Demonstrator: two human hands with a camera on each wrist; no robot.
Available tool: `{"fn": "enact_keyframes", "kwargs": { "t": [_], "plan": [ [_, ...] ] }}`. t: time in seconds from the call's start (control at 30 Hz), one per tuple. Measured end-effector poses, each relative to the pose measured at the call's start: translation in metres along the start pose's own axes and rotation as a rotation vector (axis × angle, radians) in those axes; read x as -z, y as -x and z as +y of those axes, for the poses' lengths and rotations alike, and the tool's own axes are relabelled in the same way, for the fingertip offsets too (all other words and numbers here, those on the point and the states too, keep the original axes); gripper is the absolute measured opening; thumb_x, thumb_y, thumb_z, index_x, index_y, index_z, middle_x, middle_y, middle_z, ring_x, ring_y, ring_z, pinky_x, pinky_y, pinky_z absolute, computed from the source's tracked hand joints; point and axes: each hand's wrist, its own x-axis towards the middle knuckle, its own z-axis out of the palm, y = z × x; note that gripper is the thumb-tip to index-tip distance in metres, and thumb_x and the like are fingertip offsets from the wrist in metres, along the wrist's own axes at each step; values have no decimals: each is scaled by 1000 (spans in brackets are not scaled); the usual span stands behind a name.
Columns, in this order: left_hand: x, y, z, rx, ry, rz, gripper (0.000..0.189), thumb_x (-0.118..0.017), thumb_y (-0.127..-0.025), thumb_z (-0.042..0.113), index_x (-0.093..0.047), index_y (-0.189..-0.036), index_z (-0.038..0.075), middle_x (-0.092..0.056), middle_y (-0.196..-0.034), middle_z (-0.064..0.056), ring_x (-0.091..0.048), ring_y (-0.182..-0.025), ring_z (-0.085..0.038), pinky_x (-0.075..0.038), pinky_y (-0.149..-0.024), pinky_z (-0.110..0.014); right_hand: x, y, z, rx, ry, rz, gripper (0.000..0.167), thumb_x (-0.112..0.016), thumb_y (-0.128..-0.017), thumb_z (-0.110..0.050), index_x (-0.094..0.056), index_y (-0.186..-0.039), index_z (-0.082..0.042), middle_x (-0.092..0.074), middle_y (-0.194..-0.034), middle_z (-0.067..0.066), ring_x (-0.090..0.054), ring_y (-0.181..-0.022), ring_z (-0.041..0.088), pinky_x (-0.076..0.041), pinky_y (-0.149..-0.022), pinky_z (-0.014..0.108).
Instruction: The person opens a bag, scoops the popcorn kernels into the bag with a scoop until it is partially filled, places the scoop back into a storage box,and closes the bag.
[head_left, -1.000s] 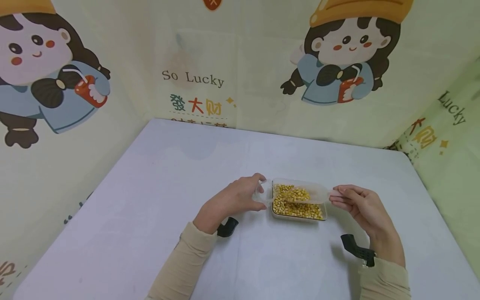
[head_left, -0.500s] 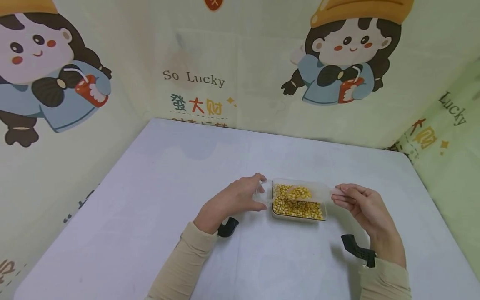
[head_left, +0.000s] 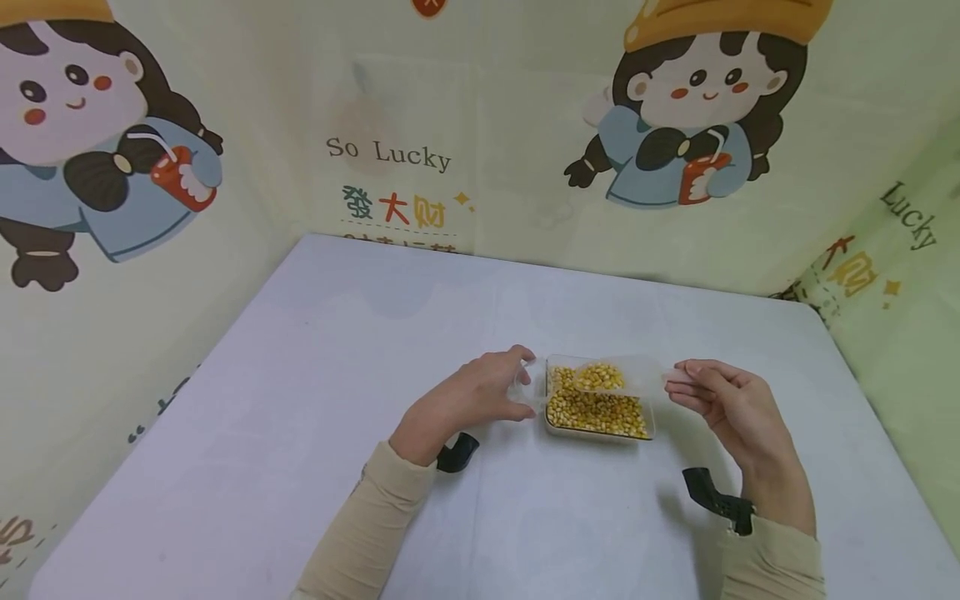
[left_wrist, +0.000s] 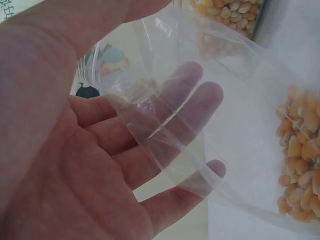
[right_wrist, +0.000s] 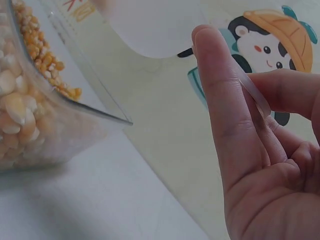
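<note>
My left hand (head_left: 480, 387) curves its thumb and fingers round a clear, thin-walled plastic vessel (left_wrist: 235, 130). The vessel lies sideways at the left end of a clear box (head_left: 600, 434) of yellow corn kernels (head_left: 596, 413); I cannot tell its exact kind. Through its wall the fingertips (left_wrist: 205, 95) show in the left wrist view. My right hand (head_left: 735, 404) pinches the handle of a translucent scoop (head_left: 641, 373), held level above the box's far side. A small heap of corn lies toward the scoop's left end. The right wrist view shows the thin handle (right_wrist: 256, 95) between thumb and fingers.
A white table (head_left: 375, 333) lies under everything. Pale cloth walls (head_left: 517, 150) with cartoon figures and lettering stand at the back and sides. Black camera mounts (head_left: 716, 500) sit at both wrists, close to the sleeves.
The scoop has risen slightly with the right hand, showing more of the box's corn below it. Its kernels have gathered into a tighter heap. The left hand stays in place.
</note>
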Motion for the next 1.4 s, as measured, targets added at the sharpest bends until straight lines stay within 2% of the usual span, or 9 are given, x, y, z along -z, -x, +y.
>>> {"fn": "enact_keyframes", "kwargs": {
  "t": [0.53,0.87,1.07,1.4],
  "plan": [
    [-1,-1,1,-4,-15,-9,71,-77,-86,29,-41,-144,13,-67,-124,1,-63,-110,-17,-50,-92,-32,-14,2,-8,49,17,-11,19,-53,-101,-5,-71,-103,0,-77,-95,11,-76,-87,20,-58,-78,31],
    [-1,0,1,-13,3,-9,70,-77,-86,29,-41,-143,12,-67,-124,-1,-63,-111,-18,-50,-92,-32,-25,-1,-5,46,39,-18,18,-54,-101,-5,-71,-103,0,-77,-95,9,-76,-85,19,-58,-78,31],
    [-1,1,0,-19,11,-15,70,-77,-86,28,-41,-144,12,-66,-125,-2,-63,-113,-22,-50,-92,-33,-27,-2,-2,22,77,-12,16,-56,-100,-8,-70,-104,0,-77,-95,8,-76,-85,19,-58,-79,31],
    [1,1,2,-38,4,-10,70,-77,-86,27,-41,-143,11,-67,-125,-4,-63,-113,-21,-50,-93,-33,-34,-2,-3,30,155,18,19,-60,-99,-13,-68,-106,2,-77,-95,7,-76,-85,19,-58,-79,31]
  ]
}}
